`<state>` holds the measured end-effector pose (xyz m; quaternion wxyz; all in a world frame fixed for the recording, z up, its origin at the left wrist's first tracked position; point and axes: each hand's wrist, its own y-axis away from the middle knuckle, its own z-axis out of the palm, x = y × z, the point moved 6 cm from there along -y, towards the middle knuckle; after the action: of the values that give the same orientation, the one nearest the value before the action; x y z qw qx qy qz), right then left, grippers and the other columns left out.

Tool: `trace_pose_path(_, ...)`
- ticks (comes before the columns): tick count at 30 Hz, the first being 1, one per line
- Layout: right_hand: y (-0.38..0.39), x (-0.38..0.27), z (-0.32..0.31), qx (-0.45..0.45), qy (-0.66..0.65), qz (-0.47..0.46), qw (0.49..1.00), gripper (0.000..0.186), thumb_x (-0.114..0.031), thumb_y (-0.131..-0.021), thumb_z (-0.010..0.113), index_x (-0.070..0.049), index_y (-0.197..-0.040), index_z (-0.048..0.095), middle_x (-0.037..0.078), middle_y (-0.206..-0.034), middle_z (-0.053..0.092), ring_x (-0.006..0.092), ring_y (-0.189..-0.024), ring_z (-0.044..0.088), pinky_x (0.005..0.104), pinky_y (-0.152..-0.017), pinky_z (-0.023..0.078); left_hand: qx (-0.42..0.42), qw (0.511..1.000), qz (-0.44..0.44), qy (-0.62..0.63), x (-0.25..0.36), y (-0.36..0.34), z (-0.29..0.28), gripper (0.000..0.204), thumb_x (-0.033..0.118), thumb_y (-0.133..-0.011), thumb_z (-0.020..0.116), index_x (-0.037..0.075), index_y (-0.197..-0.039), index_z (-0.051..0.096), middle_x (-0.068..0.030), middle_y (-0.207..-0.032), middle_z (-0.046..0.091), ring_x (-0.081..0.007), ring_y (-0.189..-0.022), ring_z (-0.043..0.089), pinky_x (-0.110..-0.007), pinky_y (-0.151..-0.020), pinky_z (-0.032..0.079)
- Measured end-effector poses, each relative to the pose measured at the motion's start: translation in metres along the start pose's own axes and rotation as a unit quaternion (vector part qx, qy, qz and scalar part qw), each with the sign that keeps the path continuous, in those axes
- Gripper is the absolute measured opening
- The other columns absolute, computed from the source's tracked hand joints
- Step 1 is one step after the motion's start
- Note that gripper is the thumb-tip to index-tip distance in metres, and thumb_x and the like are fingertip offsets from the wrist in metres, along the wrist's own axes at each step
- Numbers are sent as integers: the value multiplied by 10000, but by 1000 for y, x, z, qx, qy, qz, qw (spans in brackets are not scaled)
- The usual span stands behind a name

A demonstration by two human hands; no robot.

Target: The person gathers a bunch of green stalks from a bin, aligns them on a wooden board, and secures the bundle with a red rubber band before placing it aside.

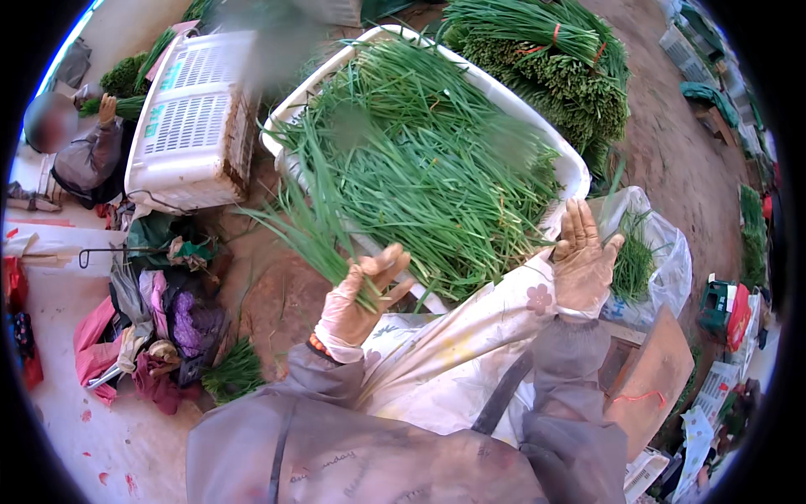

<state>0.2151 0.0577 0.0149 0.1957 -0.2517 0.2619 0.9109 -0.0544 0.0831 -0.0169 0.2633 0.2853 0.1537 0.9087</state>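
Note:
My left hand (363,290), in a thin dirty glove, is closed around a small bunch of green chives (312,237), whose leaves fan up and to the left. My right hand (585,256), also gloved, has its fingers stretched out and nothing in it; it hovers by the near right corner of a big white basket (573,160). Loose chives (420,160) fill that basket in a tangled heap. A pale flowered apron (470,336) covers my lap between the two arms.
Tied chive bundles (554,80) are stacked beyond the basket. An upturned white crate (186,118) stands left, with another person (92,155) behind it. A clear plastic bag (663,252) with chives lies right, above a wooden board (655,382). Cloths (151,323) lie at left.

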Motion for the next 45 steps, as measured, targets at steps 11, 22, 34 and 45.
trace_pose_path(11, -64, 107, -57, -188, 783, -96, 585, 190, -129, -703, 602, -96, -890, 586, 167, -778, 524, 288, -696, 530, 345, -628, 446, 18, 979, -134, 153, -29, 5, -37, 193, 274, -851, 482, 99, -852, 564, 61, -456, 306, -57, -329, 294, -191, -291, 231)
trace_pose_path(22, 48, 83, 13, -200, 787, 105, 574, 92, -65, -806, 492, -80, -894, 472, 69, -760, 556, 151, -654, 547, 278, -557, 445, 29, 989, -121, -81, -61, 0, -21, 445, 340, -862, 426, -42, -1083, 482, -198, -1087, 518, -301, -983, 514, -411, -917, 358)
trace_pose_path(34, -17, 114, -58, -229, 915, 10, 332, 175, -207, -820, 508, -36, -844, 533, 124, -770, 581, 267, -647, 538, 353, -589, 420, -27, 965, -141, 217, -22, -1, -31, 223, 248, -882, 422, 36, -891, 489, 57, -434, 275, -56, -349, 269, -177, -369, 278)
trace_pose_path(45, -1, 93, -11, -226, 898, -57, 372, 176, -213, -815, 471, -55, -830, 549, 115, -709, 583, 260, -664, 572, 330, -598, 452, 49, 976, -124, 174, -36, 2, -48, 273, 183, -848, 484, 30, -1075, 482, 50, -456, 366, -56, -331, 302, -188, -341, 287)
